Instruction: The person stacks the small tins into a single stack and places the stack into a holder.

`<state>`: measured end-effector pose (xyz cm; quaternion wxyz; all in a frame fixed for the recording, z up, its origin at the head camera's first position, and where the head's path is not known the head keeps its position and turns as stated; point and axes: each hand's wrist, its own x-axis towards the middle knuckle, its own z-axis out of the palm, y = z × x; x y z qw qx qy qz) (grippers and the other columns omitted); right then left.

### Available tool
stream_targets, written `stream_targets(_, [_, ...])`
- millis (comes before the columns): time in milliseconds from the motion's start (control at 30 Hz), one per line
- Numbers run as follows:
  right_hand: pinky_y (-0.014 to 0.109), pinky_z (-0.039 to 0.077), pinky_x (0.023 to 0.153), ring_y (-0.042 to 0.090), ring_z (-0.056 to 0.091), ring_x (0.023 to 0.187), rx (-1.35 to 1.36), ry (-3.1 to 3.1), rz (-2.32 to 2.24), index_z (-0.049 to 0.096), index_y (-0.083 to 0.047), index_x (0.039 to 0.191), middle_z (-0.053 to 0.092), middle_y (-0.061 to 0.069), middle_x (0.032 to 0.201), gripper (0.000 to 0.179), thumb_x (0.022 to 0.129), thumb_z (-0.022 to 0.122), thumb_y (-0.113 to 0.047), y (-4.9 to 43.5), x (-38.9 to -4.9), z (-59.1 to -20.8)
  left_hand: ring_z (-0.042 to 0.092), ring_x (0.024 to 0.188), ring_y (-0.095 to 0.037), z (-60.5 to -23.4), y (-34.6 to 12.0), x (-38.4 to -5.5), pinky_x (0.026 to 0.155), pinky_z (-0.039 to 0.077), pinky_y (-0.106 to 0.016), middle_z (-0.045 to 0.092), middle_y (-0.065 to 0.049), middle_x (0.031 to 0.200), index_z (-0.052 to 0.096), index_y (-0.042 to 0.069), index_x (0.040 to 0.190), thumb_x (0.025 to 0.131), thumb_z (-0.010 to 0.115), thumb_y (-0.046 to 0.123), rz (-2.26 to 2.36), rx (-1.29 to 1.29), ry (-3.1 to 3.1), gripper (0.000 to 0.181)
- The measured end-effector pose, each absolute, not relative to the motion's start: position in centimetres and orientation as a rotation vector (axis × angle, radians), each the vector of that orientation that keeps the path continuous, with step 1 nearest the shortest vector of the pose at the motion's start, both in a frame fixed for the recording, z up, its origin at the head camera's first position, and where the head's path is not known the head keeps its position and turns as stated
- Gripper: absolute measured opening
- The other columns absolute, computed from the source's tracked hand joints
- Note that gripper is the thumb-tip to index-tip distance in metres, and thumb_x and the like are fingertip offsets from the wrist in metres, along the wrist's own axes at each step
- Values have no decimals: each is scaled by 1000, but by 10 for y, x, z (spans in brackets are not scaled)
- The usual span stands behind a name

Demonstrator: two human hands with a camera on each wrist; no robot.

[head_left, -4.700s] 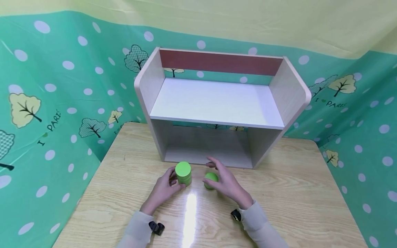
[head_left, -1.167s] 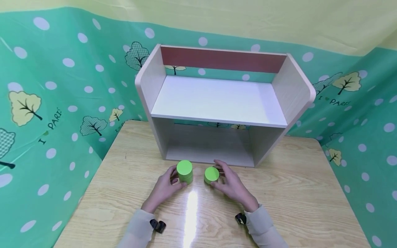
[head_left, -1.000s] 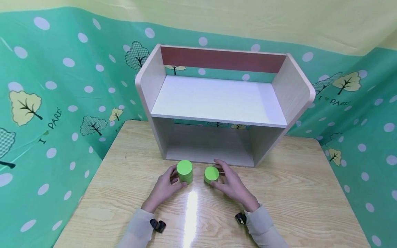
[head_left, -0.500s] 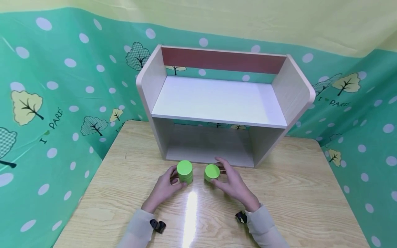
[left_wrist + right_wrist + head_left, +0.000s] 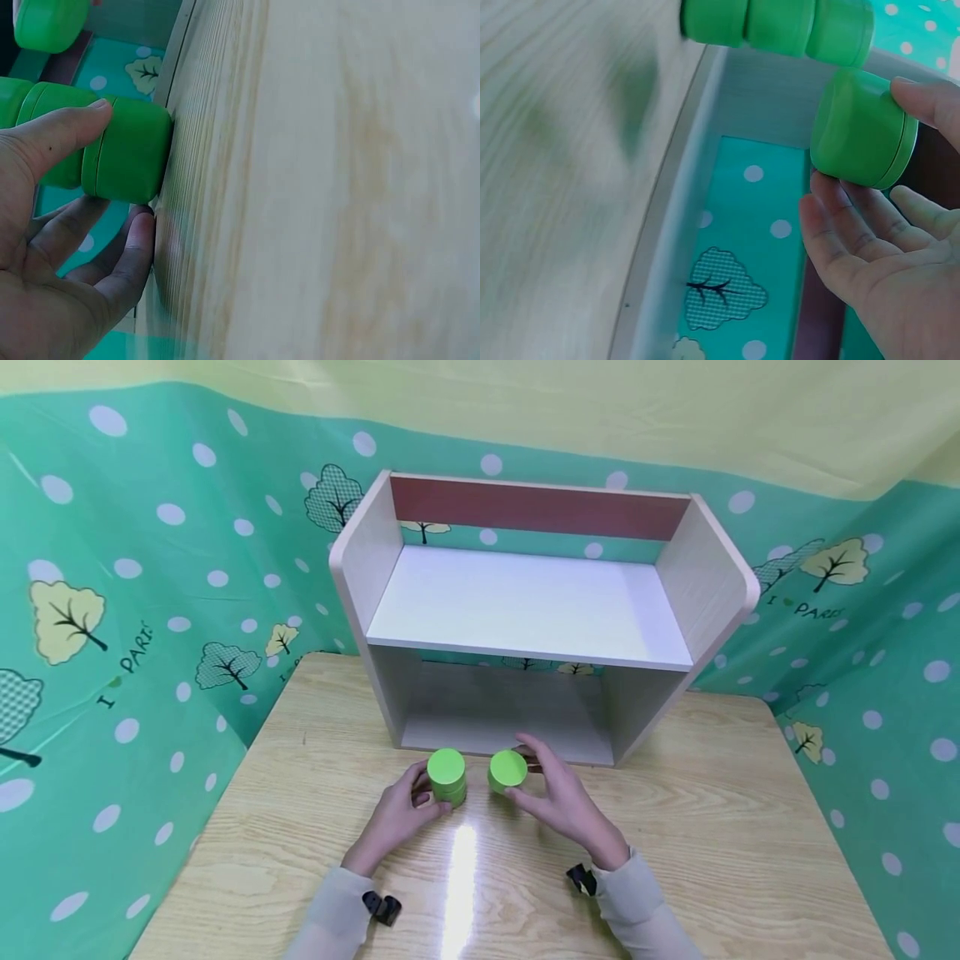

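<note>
In the head view a stack of green round jars (image 5: 447, 777) stands upright on the wooden table (image 5: 720, 827). My left hand (image 5: 397, 818) holds its lower part, thumb on the near side and fingers behind; the left wrist view shows that thumb across the stacked jars (image 5: 133, 154). To the right, my right hand (image 5: 558, 797) grips one more green jar (image 5: 507, 772) between thumb and fingers. The right wrist view has this jar (image 5: 861, 127) raised off the table, a seam near its top, beside the three-jar stack (image 5: 780, 22) and apart from it.
Just behind the hands stands a whitish two-level shelf unit (image 5: 528, 610) with a reddish back strip (image 5: 536, 506). A green dotted curtain (image 5: 165, 610) with trees on it hangs round the back and sides of the table.
My right hand has lifted its jar off the table and moved it slightly left toward the stack. Earlier that jar sat lower. The left hand stays at the stack.
</note>
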<state>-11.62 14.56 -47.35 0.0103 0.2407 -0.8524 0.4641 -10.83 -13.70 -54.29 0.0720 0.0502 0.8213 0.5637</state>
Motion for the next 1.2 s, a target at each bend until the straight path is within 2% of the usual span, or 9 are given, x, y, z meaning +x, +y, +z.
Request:
stream_targets(167, [45, 54, 98, 29, 58, 118, 764, -2657, 1447, 36, -11, 151, 58, 10, 131, 82, 84, 82, -9, 143, -115, -466, 61, 117, -26, -542, -137, -109, 99, 53, -35, 61, -12, 134, 47, 8, 145, 78, 87, 14, 1699, 139, 2463, 78])
stream_targets(367, [47, 54, 97, 22, 58, 119, 795, -2628, 1433, 36, -11, 152, 58, 6, 131, 82, 83, 82, -9, 140, -115, -458, 61, 118, -26, -542, -136, -108, 99, 53, -35, 61, -13, 133, 48, 8, 145, 78, 87, 14, 1709, 148, 2465, 78])
stream_targets(600, [37, 55, 96, 20, 58, 119, 810, -2600, 1369, 38, -12, 151, 57, 10, 135, 82, 83, 83, -12, 133, -117, -449, 60, 119, -26, -543, -137, -108, 100, 53, -37, 62, -12, 132, 49, 8, 144, 79, 87, 14, 1742, 160, 2453, 76])
stream_targets(667, [37, 55, 96, 21, 58, 118, 830, -2593, 1369, 38, -11, 151, 56, 11, 136, 82, 83, 83, -12, 131, -118, -447, 60, 119, -26, -544, -137, -108, 100, 53, -37, 62, -12, 132, 49, 8, 144, 78, 87, 14, 1747, 158, 2451, 76])
stream_targets(900, [31, 54, 96, 17, 57, 117, 888, -2603, 1368, 38, -11, 151, 56, 7, 135, 83, 82, 84, -10, 116, -124, -441, 61, 118, -29, -545, -136, -108, 100, 53, -40, 62, -14, 132, 50, 7, 143, 77, 87, 9, 1785, 151, 2434, 76])
stream_targets(1200, [28, 52, 98, 14, 56, 117, 942, -2625, 1396, 37, -9, 152, 57, 1, 132, 82, 84, 82, -13, 97, -129, -435, 61, 119, -22, -543, -138, -108, 98, 53, -33, 62, -8, 133, 49, 12, 144, 81, 86, 16, 1732, 198, 2474, 73])
